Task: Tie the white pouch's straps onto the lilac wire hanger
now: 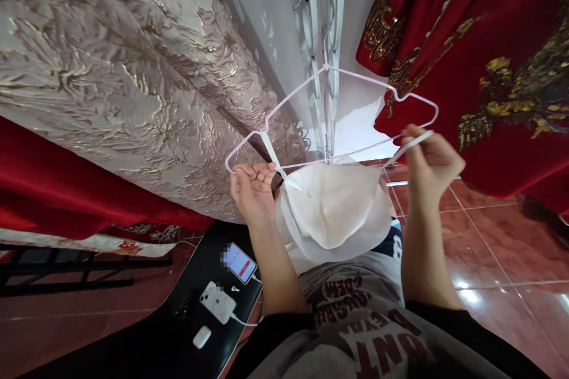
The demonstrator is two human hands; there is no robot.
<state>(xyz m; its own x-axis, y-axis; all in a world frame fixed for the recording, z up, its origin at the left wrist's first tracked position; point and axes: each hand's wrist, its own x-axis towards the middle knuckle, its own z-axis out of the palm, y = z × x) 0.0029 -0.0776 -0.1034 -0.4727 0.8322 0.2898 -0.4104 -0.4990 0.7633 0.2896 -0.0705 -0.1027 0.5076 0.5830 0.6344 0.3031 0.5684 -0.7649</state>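
Observation:
A pale pink clothes hanger point(326, 67) hangs by its metal hook from a white rack point(312, 29). My left hand point(255, 186) has its fingers curled round the hanger's lower left corner. Over the hanger's left shoulder runs one white strap point(272, 153) of a cream, sheer-layered garment point(335, 207), which droops below the bar in front of my body. Pinched in my right hand point(429, 160) is the other strap point(400, 149), pulled out taut near the hanger's lower right corner. That strap is off the right shoulder notch.
Patterned pinkish fabric point(146, 71) fills the left, with red cloth below it. Red sequined garments point(498, 89) hang at right. A black bench point(178, 314) at lower left carries two phones with cables and a white earbud case point(201, 337). Red tiles point(484, 243) cover the floor.

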